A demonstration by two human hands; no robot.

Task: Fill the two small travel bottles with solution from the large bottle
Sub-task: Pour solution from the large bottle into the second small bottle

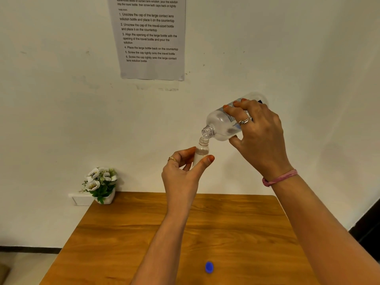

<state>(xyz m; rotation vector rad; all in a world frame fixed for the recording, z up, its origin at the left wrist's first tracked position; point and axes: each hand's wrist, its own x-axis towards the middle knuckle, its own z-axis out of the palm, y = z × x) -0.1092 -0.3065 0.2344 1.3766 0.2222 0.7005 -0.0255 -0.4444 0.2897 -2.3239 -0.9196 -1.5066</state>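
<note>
Your right hand (pixel 258 128) is wrapped around the large bottle (pixel 223 123), fingers over the top and thumb underneath. The bottle is tipped over, with its long side slanting down and to the left, so its open mouth points at the small travel bottle (pixel 202 151). Your left hand (pixel 182 173) pinches that little bottle between thumb and fingers and holds it standing up, just under the big bottle's mouth. The two openings are almost touching. It looks like you are pouring now, so keep the big mouth right above the small one, or the solution may spill. A blue cap (pixel 209 267) lies on the wooden table (pixel 246 223) below, near you. Only one travel bottle shows here.
</note>
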